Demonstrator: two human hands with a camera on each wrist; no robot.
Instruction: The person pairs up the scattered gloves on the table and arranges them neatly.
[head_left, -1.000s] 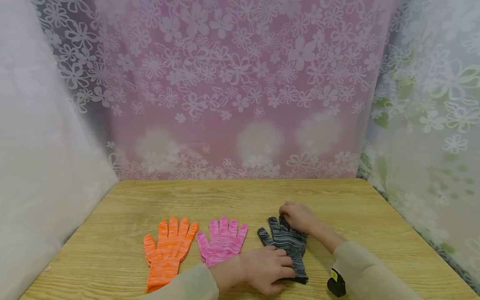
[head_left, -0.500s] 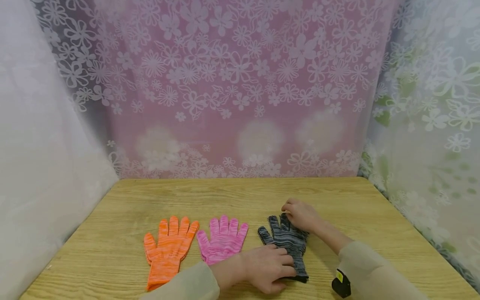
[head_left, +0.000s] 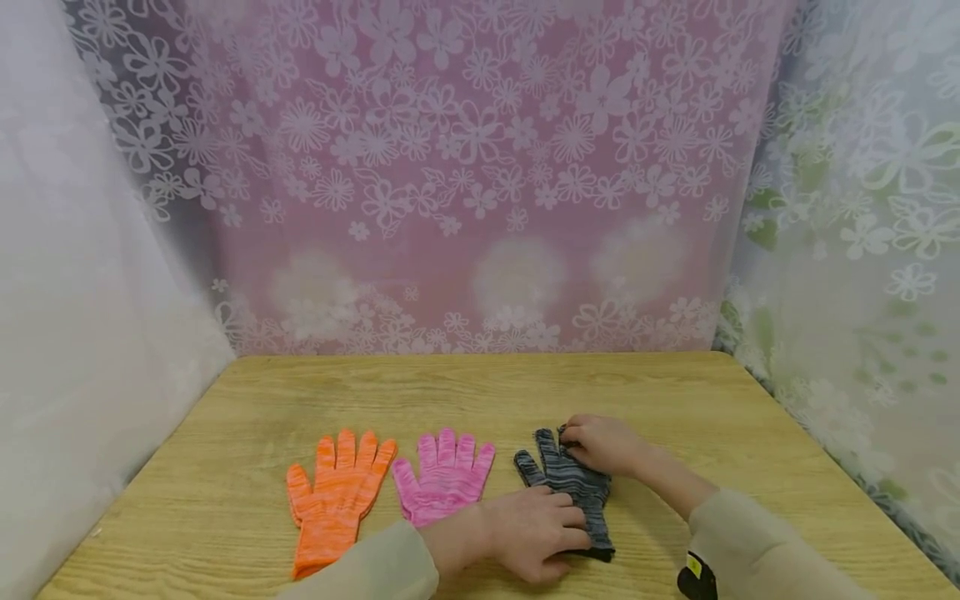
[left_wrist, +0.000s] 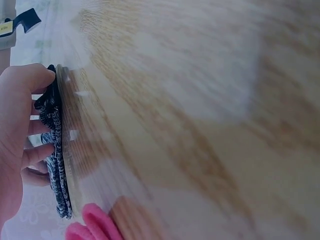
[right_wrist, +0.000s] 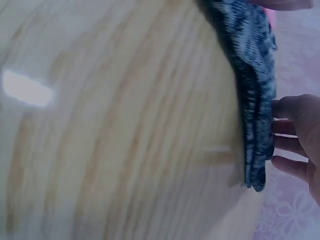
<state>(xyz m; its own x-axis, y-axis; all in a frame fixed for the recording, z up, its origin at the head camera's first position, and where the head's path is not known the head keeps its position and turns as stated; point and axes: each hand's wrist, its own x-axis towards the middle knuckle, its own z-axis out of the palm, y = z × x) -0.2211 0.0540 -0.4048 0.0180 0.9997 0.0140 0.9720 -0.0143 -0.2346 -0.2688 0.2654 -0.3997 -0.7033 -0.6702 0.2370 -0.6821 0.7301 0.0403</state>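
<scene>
A grey-and-black striped knit glove lies flat on the wooden table, its fingers pointing away. My left hand rests over its lower palm and cuff. In the left wrist view, the thumb touches the dark cuff while the spread fingers lie on the knit. My right hand covers the glove's right-hand fingers. The right wrist view shows extended fingertips touching the upper side of the striped glove. Left of it lie a pink glove, partly hidden by my left arm, and an orange glove.
The wooden table reaches back to a pink flowered curtain. White sheeting hangs on the left, a flowered sheet on the right. A black device with a yellow label shows at the right sleeve.
My right hand has come off the striped glove's fingertip and down onto its right-hand fingers. The left hand stays put, and the pink and orange gloves have not moved.
</scene>
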